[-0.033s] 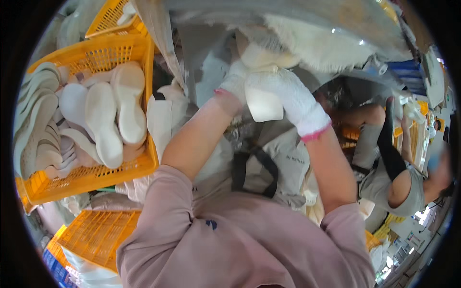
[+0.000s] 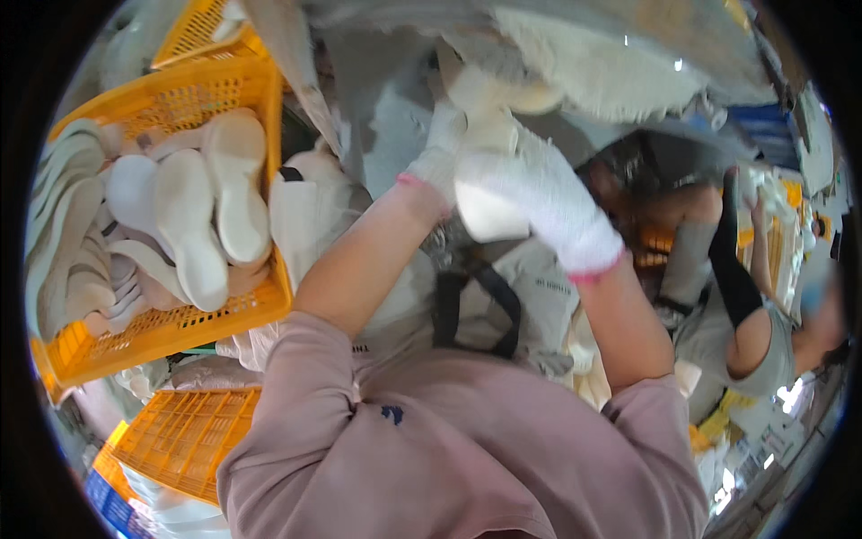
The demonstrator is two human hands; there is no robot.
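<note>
Both my hands wear white knit gloves with pink cuffs and meet at the upper middle of the head view. My right hand (image 2: 539, 184) is wrapped around a white shoe sole (image 2: 489, 216), whose broad end sticks out below the fingers. My left hand (image 2: 437, 153) is closed at the sole's left side; its fingertips are partly hidden. The cream far end of the sole reaches up below a blurred, fuzzy whitish surface (image 2: 597, 76). Whether the two touch, I cannot make out.
At left, an orange basket (image 2: 280, 180) holds several white soles (image 2: 190, 229). More orange crates (image 2: 184, 440) stand lower left and upper left. A grey housing (image 2: 368, 54) surrounds the work spot. To the right, another person (image 2: 750, 332) sits close by.
My right hand and the sole's near end have shifted slightly downward, and the sole's angle has changed a little. Both hands stay closed. The whole view has moved slightly.
</note>
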